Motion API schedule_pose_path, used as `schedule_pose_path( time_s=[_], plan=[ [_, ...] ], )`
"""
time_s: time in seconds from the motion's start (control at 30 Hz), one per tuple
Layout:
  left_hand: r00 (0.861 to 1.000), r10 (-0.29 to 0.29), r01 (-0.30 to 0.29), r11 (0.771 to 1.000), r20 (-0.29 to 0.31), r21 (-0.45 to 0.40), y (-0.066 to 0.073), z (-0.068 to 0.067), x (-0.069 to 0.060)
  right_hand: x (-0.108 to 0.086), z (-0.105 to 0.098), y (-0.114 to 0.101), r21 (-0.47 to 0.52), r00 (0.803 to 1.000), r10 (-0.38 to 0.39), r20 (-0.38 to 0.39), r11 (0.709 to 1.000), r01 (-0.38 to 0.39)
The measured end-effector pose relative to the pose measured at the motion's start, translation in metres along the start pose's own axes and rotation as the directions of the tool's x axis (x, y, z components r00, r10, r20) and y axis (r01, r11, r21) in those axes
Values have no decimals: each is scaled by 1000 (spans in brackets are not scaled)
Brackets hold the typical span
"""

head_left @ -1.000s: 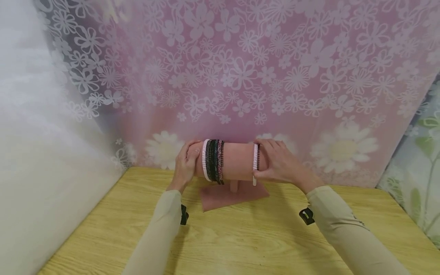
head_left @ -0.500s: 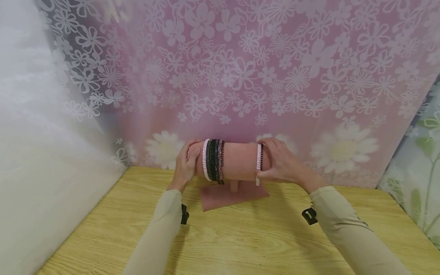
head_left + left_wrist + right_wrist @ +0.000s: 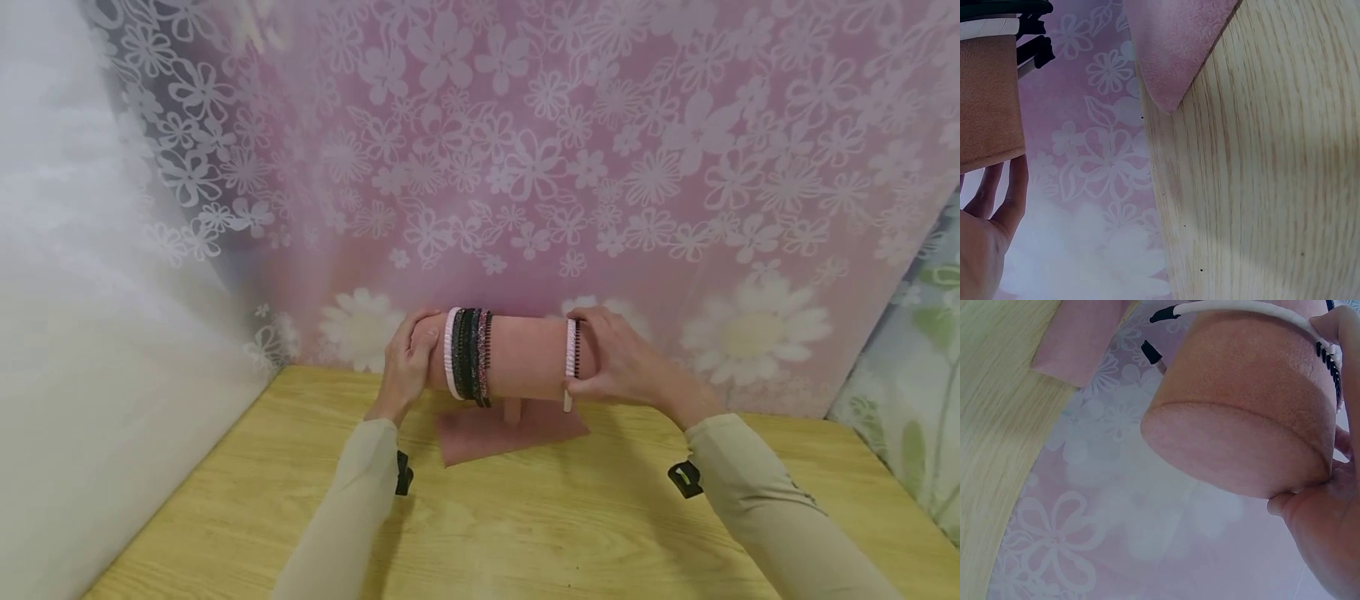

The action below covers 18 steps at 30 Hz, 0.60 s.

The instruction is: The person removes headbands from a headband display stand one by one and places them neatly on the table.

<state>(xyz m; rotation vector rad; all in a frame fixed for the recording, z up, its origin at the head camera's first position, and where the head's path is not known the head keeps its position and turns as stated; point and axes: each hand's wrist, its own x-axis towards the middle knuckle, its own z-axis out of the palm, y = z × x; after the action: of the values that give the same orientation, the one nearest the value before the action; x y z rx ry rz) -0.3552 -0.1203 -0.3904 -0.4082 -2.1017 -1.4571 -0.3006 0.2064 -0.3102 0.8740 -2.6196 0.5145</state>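
A pink plush headband stand (image 3: pixel 527 358) has its thick roll lying sideways on a short post. My left hand (image 3: pixel 405 367) grips the roll's left end, its thumb on top; only some fingers show below the end in the left wrist view. Toward the right end, a pale headband (image 3: pixel 572 354) with dark comb teeth goes over the roll. My right hand (image 3: pixel 626 362) holds this headband, thumb at its front and fingers over the top. Beside my left hand sit a white headband (image 3: pixel 450 354), dark headbands (image 3: pixel 467 354) and a glittery pink headband (image 3: pixel 483 358), close together.
The stand's flat pink base (image 3: pixel 517 437) rests on a wood-grain table (image 3: pixel 525 533). Behind it rises a pink flowered backdrop (image 3: pixel 487 167). A white sheet (image 3: pixel 112 333) borders the left side. Each wrist carries a dark mount, such as the right one (image 3: pixel 684 479).
My right hand has slid the pale headband a little to the right along the roll. The left hand and the other headbands stay in place; the whole view has shifted slightly.
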Motion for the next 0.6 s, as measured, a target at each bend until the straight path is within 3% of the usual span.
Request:
schedule_pose_path(
  time_s=[0.6],
  plan=[
    [1000,-11,11,1000,9,-11,2,0,-1,0,0,-1,-9,1000,-24,-17,1000,24]
  ],
)
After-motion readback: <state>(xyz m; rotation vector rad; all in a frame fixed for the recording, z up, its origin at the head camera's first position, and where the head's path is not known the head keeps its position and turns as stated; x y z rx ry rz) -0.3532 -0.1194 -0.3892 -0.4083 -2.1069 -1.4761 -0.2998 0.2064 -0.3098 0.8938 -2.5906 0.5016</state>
